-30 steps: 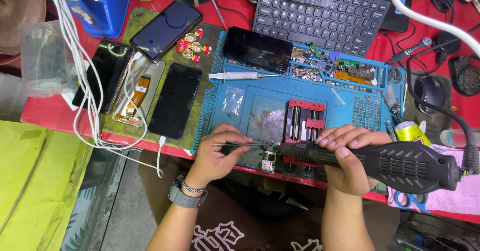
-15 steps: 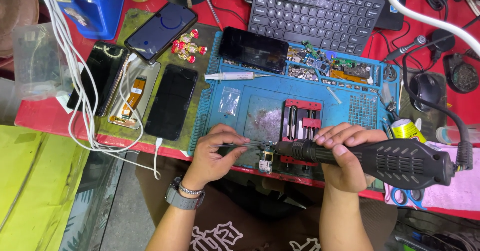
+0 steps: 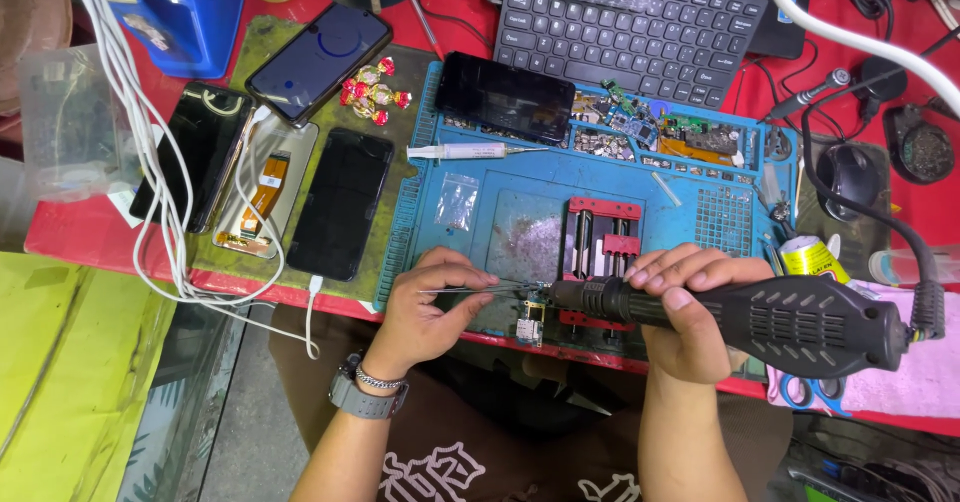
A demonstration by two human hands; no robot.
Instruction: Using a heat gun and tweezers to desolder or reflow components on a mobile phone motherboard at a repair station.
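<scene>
My left hand [image 3: 432,312] pinches thin metal tweezers [image 3: 480,289] whose tips reach a small circuit board [image 3: 531,319] at the near edge of the blue work mat [image 3: 680,224]. My right hand [image 3: 690,312] grips a bulky black hot-air handle [image 3: 800,324]; its nozzle points left at the same board. A red clamp fixture [image 3: 600,247] stands just behind the board. A grey watch sits on my left wrist.
Several dark phones [image 3: 343,205] and a flex-cable panel [image 3: 258,198] lie left of the mat, with white cables [image 3: 150,192] across them. A syringe [image 3: 470,151], another phone [image 3: 505,96], loose parts, a black keyboard [image 3: 640,37], a mouse [image 3: 850,174], scissors [image 3: 800,392].
Both hands hold nearly the same pose over the board; only the view has shifted slightly.
</scene>
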